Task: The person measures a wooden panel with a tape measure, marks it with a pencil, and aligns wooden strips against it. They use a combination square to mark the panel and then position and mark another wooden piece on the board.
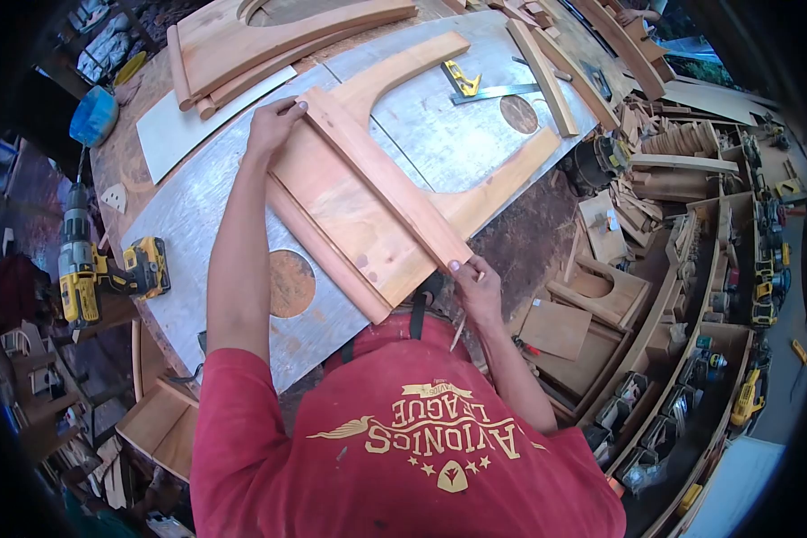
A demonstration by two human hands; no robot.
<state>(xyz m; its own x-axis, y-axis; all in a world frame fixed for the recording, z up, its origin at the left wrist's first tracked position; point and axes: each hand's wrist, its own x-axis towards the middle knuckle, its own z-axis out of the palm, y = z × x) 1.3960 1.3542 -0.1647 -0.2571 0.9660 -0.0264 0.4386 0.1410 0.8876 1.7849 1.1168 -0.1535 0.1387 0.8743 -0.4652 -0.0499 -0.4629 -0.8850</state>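
Observation:
A wooden frame piece with a flat panel (341, 206) and curved legs lies across a metal-topped workbench (188, 233). Along the panel's far side runs a long wooden rail (377, 170). My left hand (276, 130) is closed round the rail's far-left end, thumb on top. At its near-right end, my right hand (478, 289) grips the rail with the thumb on its upper face. A thin pencil-like stick (458, 334) pokes down from my right hand. A second rail (327, 247) edges the panel's near side.
Another curved wooden frame (287, 40) lies at the back left. A yellow-handled square (464, 81) and a wooden bar (543, 79) rest on the bench. A yellow drill (85, 260) hangs at the left edge. Tool shelves (690, 359) and wood offcuts (619, 224) are at right.

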